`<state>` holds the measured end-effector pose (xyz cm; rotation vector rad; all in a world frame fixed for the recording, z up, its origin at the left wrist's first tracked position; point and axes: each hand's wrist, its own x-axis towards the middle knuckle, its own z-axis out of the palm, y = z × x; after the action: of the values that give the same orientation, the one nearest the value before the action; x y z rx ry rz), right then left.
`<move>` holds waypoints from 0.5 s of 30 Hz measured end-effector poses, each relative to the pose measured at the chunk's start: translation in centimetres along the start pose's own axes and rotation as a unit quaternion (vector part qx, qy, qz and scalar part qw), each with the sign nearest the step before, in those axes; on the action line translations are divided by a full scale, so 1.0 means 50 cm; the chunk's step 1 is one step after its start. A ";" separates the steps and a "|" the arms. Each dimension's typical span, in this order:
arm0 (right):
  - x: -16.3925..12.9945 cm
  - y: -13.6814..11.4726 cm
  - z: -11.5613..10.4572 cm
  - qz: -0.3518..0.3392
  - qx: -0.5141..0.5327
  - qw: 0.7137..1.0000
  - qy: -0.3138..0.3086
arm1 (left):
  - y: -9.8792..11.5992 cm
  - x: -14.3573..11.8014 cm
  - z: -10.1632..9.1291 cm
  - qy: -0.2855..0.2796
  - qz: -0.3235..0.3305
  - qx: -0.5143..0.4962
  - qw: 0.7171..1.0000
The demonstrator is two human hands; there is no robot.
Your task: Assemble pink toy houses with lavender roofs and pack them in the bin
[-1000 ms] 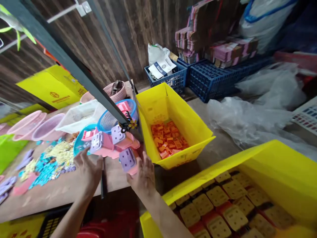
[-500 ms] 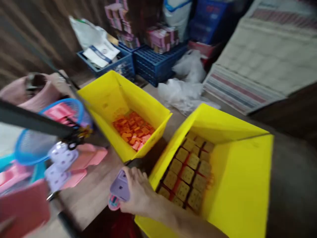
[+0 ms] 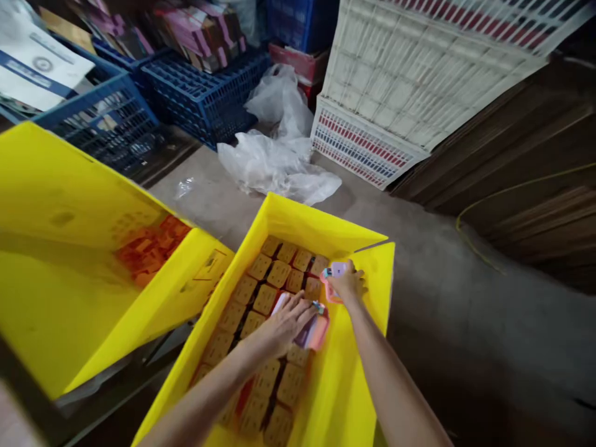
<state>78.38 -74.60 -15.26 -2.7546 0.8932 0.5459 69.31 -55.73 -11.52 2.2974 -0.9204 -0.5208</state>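
Note:
Both my hands reach down into a yellow bin [image 3: 298, 217]. My left hand [image 3: 291, 320] is closed over a small purple-and-pink plastic piece [image 3: 316, 332], above rows of tan square blocks [image 3: 265, 298]. Near the bin's far right corner, my right hand [image 3: 351, 282] grips another purple-and-pink plastic piece [image 3: 338, 269], which has a small blue patch at its left end. The fingers partly hide both pieces, and their exact kind cannot be made out. The tan blocks stand in tight rows, with red and dark gaps between them.
A second yellow bin [image 3: 88, 186] with orange pieces [image 3: 156, 248] stands at the left. Beyond lie crumpled clear plastic bags [image 3: 279, 164], blue crates [image 3: 200, 99] and white crates [image 3: 391, 81]. Stacked brown sheets [image 3: 521, 198] fill the right side.
The view has swung right, and the worktable with the baskets has left it. My right hand has moved from beside the bins into the right bin; my left hand is now in it too.

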 end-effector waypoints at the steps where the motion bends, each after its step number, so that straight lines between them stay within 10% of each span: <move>1: 0.034 0.003 0.024 0.012 0.002 1.000 0.003 | -0.031 0.072 0.020 -0.014 -0.003 0.028 1.000; 7: 0.181 0.011 0.176 0.037 0.017 0.999 0.002 | -0.228 0.325 0.138 -0.112 0.010 -0.004 0.994; 15: 0.222 0.042 0.308 0.012 0.038 0.999 -0.028 | -0.344 0.364 0.249 -0.180 -0.019 -0.039 0.983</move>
<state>81.06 -77.60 -33.93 -2.6508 0.9153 0.5768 83.19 -63.70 -34.43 2.1914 -1.0042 -0.9959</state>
